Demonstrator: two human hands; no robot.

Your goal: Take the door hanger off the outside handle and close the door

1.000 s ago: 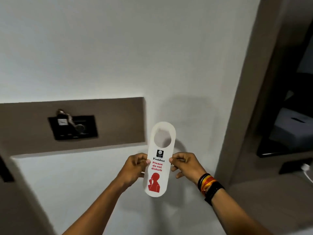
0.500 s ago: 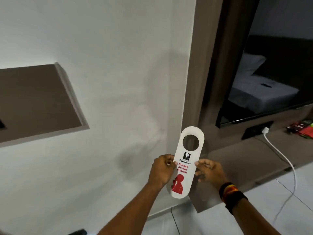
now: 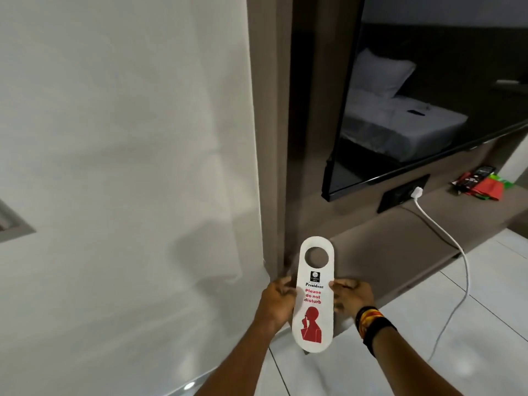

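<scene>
The white, round-ended card door hanger with a circular hole near its top (image 3: 314, 294) is held upright in front of the person, between the 2 hands and pinched at its middle from both sides. The left hand (image 3: 278, 300) is closed on its left edge, fingers curled behind and thumb on the front face. The right hand (image 3: 353, 295) grips the right edge the same way, and its wrist carries a stack of red, yellow and black bands (image 3: 371, 322).

The hanger's face reads "President" in black under a small black logo whose finer lettering is too small to make out, then "Please do not disturb" in red, above a red silhouette of a figure with a finger raised to the lips.

Behind the hanger stand a plain white wall (image 3: 128, 138) and a brown panel edge (image 3: 268, 138). To the right, a dark wall-mounted television screen (image 3: 414, 110) reflects a bed, and a white charger cable (image 3: 454, 252) trails from a black wall socket (image 3: 400, 194) to the pale tiled floor (image 3: 485, 310).
</scene>
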